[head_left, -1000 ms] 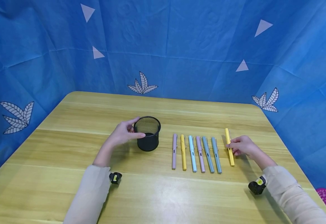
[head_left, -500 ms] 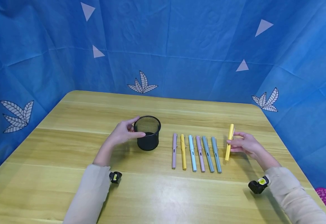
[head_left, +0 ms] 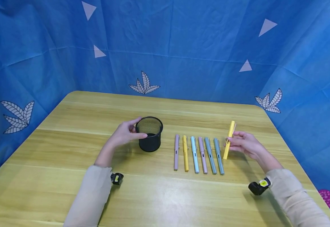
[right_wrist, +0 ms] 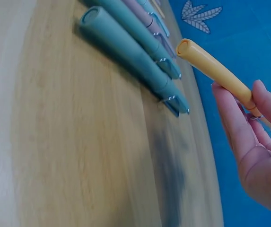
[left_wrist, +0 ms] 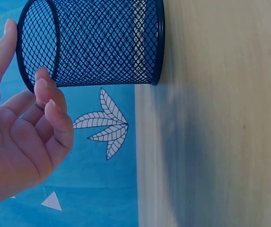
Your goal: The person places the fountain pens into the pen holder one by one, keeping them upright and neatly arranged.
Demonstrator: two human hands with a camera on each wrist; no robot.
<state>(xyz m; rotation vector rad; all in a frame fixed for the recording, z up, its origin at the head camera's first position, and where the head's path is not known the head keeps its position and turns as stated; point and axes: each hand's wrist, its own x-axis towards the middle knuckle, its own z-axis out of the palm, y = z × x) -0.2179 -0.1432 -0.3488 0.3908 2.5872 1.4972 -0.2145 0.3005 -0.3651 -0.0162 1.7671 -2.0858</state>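
My left hand [head_left: 126, 134] holds the black mesh pen holder [head_left: 150, 143] by its rim, thumb at the near side and a finger at the far side. In the left wrist view the mesh cup [left_wrist: 97, 42] stands on the table and other fingers curl beside it. My right hand [head_left: 246, 145] pinches a yellow pen [head_left: 231, 128] between thumb and fingers, tilted and raised off the table. The right wrist view shows this pen's round end [right_wrist: 184, 47] pointing away from the hand. Left of it lies a grey-blue pen [head_left: 218, 156], the row's rightmost.
Several pens lie side by side: a purple pen [head_left: 176, 153], a second yellow pen [head_left: 185, 154], a light blue pen [head_left: 194, 155], another purple pen [head_left: 202, 156] and another grey-blue pen [head_left: 210, 156]. Blue patterned cloth [head_left: 196, 37] hangs behind the wooden table [head_left: 153, 205].
My right hand has lifted the yellow pen from the table, tipped it, and carried it slightly left towards the row. The left hand and the pen holder stay where they were.
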